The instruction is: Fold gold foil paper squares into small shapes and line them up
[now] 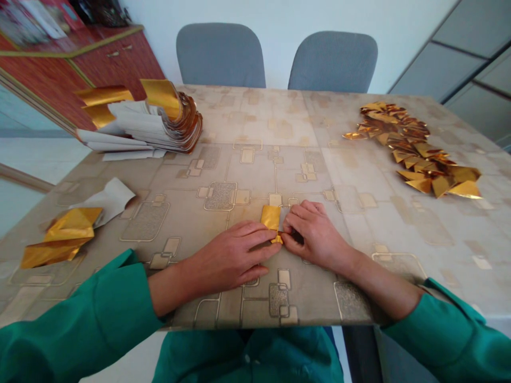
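Observation:
A small folded piece of gold foil paper [271,217] lies on the patterned tablecloth in front of me, between my two hands. My left hand [239,252] rests palm down, its fingertips holding the paper's left and near edge. From the other side, my right hand [313,234] has curled fingers, with thumb and forefinger pinching the near right corner, where a short fold sticks up. The fingers cover part of the paper, so its full shape is hidden.
At the far left stands a thick stack of bent gold-and-white paper sheets [159,125]. Nearer on the left lie loose crumpled gold sheets [72,231]. A long pile of folded gold pieces [417,143] spreads along the right. Two grey chairs [221,56] stand behind the table.

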Demonstrator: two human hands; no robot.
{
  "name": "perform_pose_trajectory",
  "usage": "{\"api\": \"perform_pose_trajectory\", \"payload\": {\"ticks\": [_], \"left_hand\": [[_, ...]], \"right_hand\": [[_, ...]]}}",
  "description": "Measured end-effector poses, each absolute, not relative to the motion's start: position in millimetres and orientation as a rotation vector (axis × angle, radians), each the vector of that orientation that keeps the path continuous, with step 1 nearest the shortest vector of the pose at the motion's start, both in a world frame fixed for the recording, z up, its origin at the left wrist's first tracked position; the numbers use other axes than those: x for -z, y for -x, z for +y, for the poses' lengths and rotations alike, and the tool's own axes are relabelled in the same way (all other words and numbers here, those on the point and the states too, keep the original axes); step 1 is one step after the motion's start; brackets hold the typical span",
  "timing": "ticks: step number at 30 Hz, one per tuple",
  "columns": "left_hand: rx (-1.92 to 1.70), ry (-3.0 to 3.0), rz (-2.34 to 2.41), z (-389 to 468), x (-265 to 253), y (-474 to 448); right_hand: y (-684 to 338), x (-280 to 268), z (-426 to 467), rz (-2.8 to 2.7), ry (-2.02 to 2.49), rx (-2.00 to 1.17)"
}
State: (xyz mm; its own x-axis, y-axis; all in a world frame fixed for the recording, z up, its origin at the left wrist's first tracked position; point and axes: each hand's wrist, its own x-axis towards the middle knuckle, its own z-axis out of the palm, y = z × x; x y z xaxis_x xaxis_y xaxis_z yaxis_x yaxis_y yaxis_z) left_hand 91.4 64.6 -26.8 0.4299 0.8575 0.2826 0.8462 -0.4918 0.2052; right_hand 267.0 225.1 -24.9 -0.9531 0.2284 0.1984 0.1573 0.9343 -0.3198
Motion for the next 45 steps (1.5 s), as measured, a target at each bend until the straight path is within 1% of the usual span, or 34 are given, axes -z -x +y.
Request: {"api": "perform_pose_trajectory", "payload": {"ticks": [6, 13, 22, 30, 36, 42, 45], "left_hand": [[-0.506, -2.668, 1.584, 63.4, 27.5, -92.4], [-0.523, -2.582, 1.579, 62.6, 27.2, -91.2], [-0.591, -2.577, 1.588, 63.1, 27.5, -88.8], [-0.618, -2.596, 1.580, 66.3, 28.6, -87.6], [-0.621, -2.606, 1.575, 66.8, 29.6, -86.9], [-0.669, -2.648, 1.567, 69.6, 27.8, -83.5], [-0.735, -2.708, 1.610, 71.1, 26.6, -79.2]], "right_hand": [[-265.9, 26.9, 220.7, -2.861, 0.332, -0.375], [-273.1, 28.5, 230.8, -2.845, 0.383, -0.547], [-278.1, 24.1, 246.1, -2.847, 0.353, -0.606], [-271.2, 26.3, 228.8, -2.790, 0.285, -0.683], [-275.4, 27.2, 245.0, -2.787, 0.312, -0.645], [-276.0, 20.6, 250.9, -2.823, 0.056, -0.644], [-276.3, 18.0, 248.5, -2.855, 0.051, -0.576]]}}
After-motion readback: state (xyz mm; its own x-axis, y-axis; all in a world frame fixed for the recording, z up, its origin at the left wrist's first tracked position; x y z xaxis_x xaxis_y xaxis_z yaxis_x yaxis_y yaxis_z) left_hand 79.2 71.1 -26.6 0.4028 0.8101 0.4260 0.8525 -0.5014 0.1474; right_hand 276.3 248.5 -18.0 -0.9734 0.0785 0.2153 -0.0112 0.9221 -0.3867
